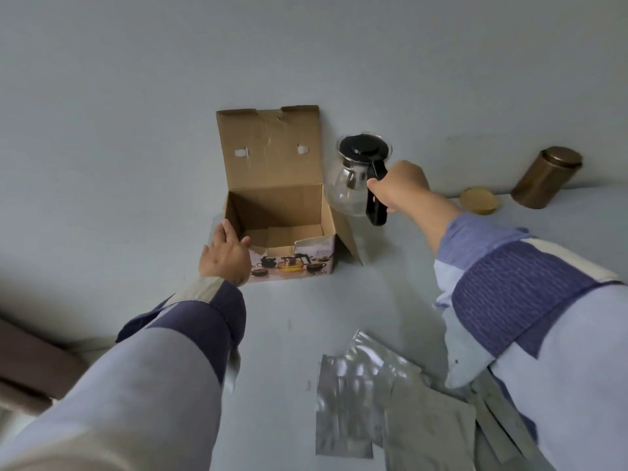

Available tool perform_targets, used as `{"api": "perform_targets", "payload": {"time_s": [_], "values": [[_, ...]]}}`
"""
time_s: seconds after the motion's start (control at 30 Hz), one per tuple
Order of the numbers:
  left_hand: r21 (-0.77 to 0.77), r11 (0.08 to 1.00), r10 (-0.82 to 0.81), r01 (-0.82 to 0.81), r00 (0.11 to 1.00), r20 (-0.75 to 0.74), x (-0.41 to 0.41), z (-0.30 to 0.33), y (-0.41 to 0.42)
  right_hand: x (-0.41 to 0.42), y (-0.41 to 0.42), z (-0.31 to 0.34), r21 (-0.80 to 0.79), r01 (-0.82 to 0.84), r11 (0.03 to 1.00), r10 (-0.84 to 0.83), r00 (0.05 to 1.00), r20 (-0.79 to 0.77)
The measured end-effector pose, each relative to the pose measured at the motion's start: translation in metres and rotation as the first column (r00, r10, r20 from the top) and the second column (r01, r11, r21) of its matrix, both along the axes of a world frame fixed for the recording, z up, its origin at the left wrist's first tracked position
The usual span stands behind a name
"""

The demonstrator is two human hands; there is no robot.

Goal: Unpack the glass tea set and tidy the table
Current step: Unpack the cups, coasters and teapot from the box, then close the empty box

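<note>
A cardboard tea set box (272, 158) stands open on the pale table, its lid flap upright and its inside showing only cardboard. My left hand (224, 254) rests against the box's front left corner with fingers spread. To the right of the box is a glass teapot (346, 185) with a black lid and black handle. My right hand (399, 186) grips that handle; whether the pot's base touches the table is unclear.
A copper-coloured tin (545, 178) leans at the back right by the wall, with a round golden lid (481, 200) lying beside it. Several silver foil pouches (370, 399) lie near the front edge. A brown piece of furniture (30, 365) shows at lower left.
</note>
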State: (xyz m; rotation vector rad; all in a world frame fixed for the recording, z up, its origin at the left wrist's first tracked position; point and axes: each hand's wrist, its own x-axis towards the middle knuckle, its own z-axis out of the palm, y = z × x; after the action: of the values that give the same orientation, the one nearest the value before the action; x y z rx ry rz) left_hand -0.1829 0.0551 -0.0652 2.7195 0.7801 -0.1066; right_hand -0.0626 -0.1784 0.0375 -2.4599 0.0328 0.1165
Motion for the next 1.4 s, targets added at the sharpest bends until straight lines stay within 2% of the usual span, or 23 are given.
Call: {"api": "perform_targets", "payload": {"time_s": [0.17,0.4,0.63,0.87,1.03,1.1,1.17,1.23,1.27,1.3,1.33,1.4], "values": [[0.017,1.000,0.002,-0.002,1.000,-0.015,0.001,-0.001,-0.003,-0.002,-0.030,-0.032,-0.133,0.082,0.988,-0.083,0.997,0.000],[-0.004,1.000,0.025,-0.024,0.999,0.026,0.007,-0.008,0.001,-0.004,-0.047,-0.077,-0.064,0.153,0.986,-0.159,0.984,-0.085],[0.024,0.999,0.045,-0.047,0.998,0.051,0.009,-0.015,0.005,-0.002,-0.056,-0.096,-0.074,0.206,0.976,-0.214,0.967,-0.137],[0.028,0.998,0.053,-0.054,0.997,0.057,0.010,-0.015,0.004,0.000,-0.056,-0.107,-0.091,0.204,0.975,-0.216,0.966,-0.139],[0.021,0.998,0.057,-0.058,0.997,0.049,0.010,-0.014,0.003,0.004,-0.057,-0.102,-0.195,0.065,0.979,-0.100,0.979,-0.179],[0.030,0.998,0.058,-0.059,0.998,0.031,0.009,-0.012,0.000,0.005,-0.054,-0.098,-0.268,0.076,0.960,-0.115,0.984,-0.133],[0.054,0.998,0.039,-0.039,0.999,-0.008,0.008,-0.009,-0.003,0.000,-0.046,-0.092,-0.282,0.161,0.946,-0.151,0.987,0.057],[0.047,0.998,0.042,-0.042,0.999,-0.014,0.008,-0.004,-0.005,-0.008,-0.033,-0.091,-0.177,0.135,0.975,-0.079,0.953,0.292],[0.038,0.998,0.048,-0.047,0.999,-0.009,0.008,-0.003,-0.005,-0.013,-0.024,-0.094,-0.079,0.058,0.995,-0.031,0.953,0.300],[0.039,0.999,0.038,-0.038,0.999,-0.010,0.007,-0.002,-0.006,-0.017,-0.015,-0.098,0.012,-0.017,1.000,0.014,0.973,0.230],[0.040,0.999,0.033,-0.032,0.999,-0.015,0.007,-0.002,-0.006,-0.022,-0.006,-0.106,0.082,-0.066,0.994,0.058,0.994,0.097],[0.012,0.999,0.031,-0.031,0.999,-0.015,0.005,-0.004,-0.002,-0.032,0.010,-0.124,0.175,-0.074,0.982,0.105,0.978,-0.178]]}}
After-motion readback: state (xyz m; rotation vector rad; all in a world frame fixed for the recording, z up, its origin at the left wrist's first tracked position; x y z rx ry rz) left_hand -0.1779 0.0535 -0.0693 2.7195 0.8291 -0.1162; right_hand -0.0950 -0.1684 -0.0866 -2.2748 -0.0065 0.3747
